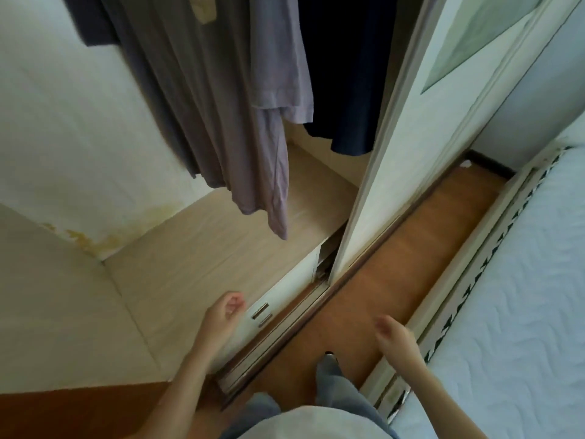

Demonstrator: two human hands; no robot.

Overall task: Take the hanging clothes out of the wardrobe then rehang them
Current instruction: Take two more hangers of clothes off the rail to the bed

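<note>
Several garments hang in the open wardrobe at the top of the view: a long grey-purple one [221,122], a lighter lilac shirt [278,58] in front of it, a dark navy one [345,90] to the right and a dark one [91,20] at the far left. Their hangers and the rail are out of view. My left hand [223,315] is low at the wardrobe's front edge, fingers loosely curled, holding nothing. My right hand [394,339] hovers over the floor, fingers apart and empty. Both hands are well below the clothes.
The white sliding door [411,137] stands at the right of the opening. A pale wood shelf [196,255] lies under the clothes, with a white drawer front [269,308] and its metal handles below. A bed with a white mattress [522,296] borders the narrow wooden floor strip [395,280].
</note>
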